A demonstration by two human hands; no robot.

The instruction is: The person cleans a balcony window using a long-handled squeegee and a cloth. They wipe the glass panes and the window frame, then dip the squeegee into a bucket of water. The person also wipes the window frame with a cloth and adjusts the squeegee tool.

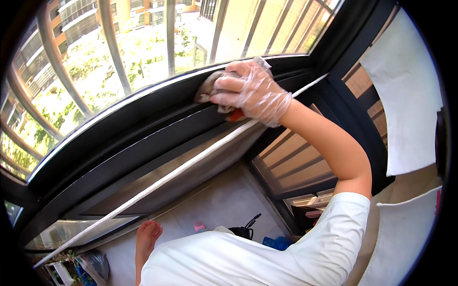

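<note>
In a clear plastic glove, my right hand [255, 93] is closed around a crumpled greyish cloth [208, 88]. It presses the cloth onto the black window frame [157, 110], just below the glass. A bit of red [235, 115] shows under the fingers; I cannot make out what it is. My bare left hand [149, 233] hangs low at my side, away from the window, its fingers loosely curled. Whether anything is inside those fingers is hidden. A white rope [176, 172] runs slantwise below the frame and passes beneath my right wrist.
Metal bars [110, 43] stand outside the glass. White cloths [405, 95] hang at the right. On the grey tiled floor [183, 233] are a black item with a thin handle [244, 231], a blue object [276, 243] and, lower left, a dark plastic bag [95, 264].
</note>
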